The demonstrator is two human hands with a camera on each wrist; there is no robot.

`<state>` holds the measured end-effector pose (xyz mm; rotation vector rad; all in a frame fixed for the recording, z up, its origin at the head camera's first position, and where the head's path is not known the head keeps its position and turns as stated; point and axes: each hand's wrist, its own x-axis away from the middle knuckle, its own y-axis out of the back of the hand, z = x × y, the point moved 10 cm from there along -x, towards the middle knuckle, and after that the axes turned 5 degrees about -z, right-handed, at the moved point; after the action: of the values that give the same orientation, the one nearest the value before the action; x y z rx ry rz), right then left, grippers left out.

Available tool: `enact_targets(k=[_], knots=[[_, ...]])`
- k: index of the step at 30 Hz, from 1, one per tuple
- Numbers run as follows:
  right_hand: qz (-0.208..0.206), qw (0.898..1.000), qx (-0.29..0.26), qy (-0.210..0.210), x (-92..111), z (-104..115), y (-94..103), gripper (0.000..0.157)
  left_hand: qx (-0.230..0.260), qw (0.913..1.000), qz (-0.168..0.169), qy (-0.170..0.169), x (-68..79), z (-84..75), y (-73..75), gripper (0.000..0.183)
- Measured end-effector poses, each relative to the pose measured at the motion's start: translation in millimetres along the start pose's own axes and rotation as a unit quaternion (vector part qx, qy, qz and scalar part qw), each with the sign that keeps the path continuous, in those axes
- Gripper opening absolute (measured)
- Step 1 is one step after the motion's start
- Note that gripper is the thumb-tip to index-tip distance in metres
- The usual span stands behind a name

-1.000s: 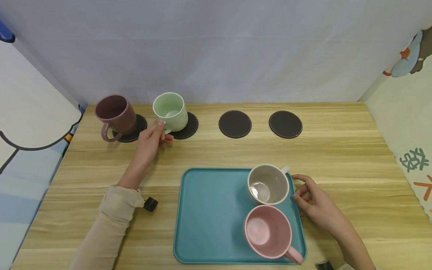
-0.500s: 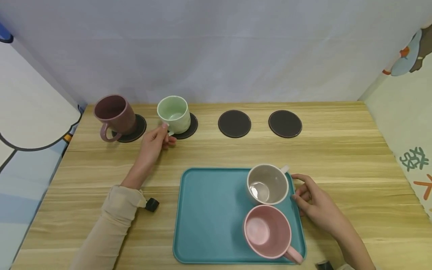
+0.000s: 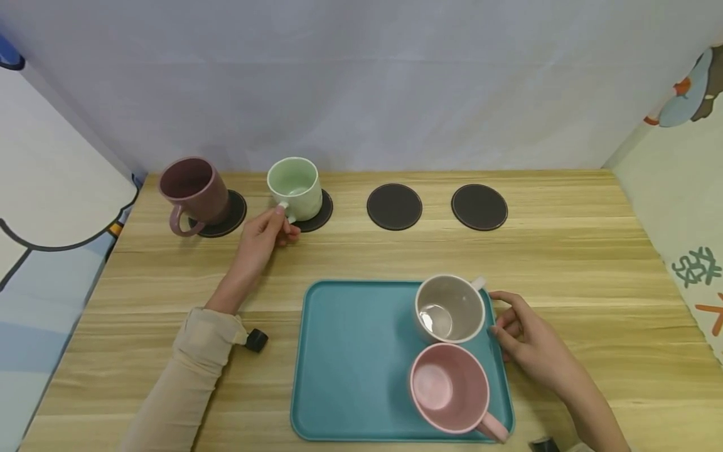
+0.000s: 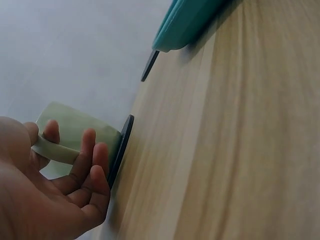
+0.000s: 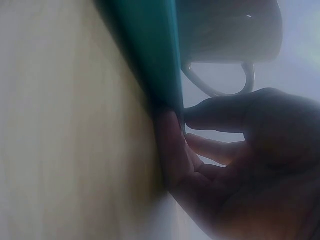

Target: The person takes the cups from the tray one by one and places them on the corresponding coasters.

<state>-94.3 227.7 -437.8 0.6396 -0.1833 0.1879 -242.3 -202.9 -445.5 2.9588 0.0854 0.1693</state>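
Note:
My left hand (image 3: 260,242) pinches the handle of a light green mug (image 3: 302,201) between thumb and index finger. This mug is upright on a round black coaster (image 3: 324,217); the left wrist view shows its base against the coaster (image 4: 121,150) and my other fingers curled below the handle. On the right, my right hand (image 3: 533,345) grips the right rim of a teal tray (image 3: 350,358), one finger under the edge and the thumb above it. A white mug (image 3: 454,307) and a pink mug (image 3: 460,395) stand on the tray's right side.
A dark maroon mug (image 3: 206,198) stands on a coaster at the far left. Two bare black coasters (image 3: 394,207) lie farther right in the same row. A pale cloth wall (image 3: 373,88) rises behind the wooden table (image 3: 565,251).
My left hand has shifted the green mug a little to the right, farther onto its coaster. The right hand and the tray have stayed in place.

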Motion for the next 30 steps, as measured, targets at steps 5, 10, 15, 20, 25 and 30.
enact_targets(k=[5, 10, 15, 20, 25, 30], knots=[[0.003, 1.0, -0.005, 0.0, 0, 2, -2.4, 0.056, -0.009, 0.9999, 0.005, 0.002, 1.0, 2.6, 3.4, 0.045], [0.01, 1.0, -0.01, -0.004, -1, 1, -8.0, 0.056, -0.008, 0.9998, 0.011, 0.016, 9.5, 5.4, 8.8, 0.031], [0.013, 1.0, -0.019, -0.008, -1, -2, -9.2, 0.057, -0.036, 0.9985, 0.029, 0.031, 21.0, 6.8, 10.0, 0.052], [0.022, 0.999, -0.043, -0.005, -1, -5, -5.0, 0.057, -0.088, 0.9942, 0.042, 0.044, 33.2, 6.4, 3.3, 0.065], [0.039, 0.997, -0.065, 0.004, -1, -6, 0.2, 0.054, -0.108, 0.9891, 0.088, 0.047, 45.4, 5.5, -14.0, 0.058], [0.047, 0.997, -0.062, 0.02, -2, -4, 5.1, 0.05, -0.136, 0.9762, 0.163, 0.044, 58.5, 3.8, -34.8, 0.044]])
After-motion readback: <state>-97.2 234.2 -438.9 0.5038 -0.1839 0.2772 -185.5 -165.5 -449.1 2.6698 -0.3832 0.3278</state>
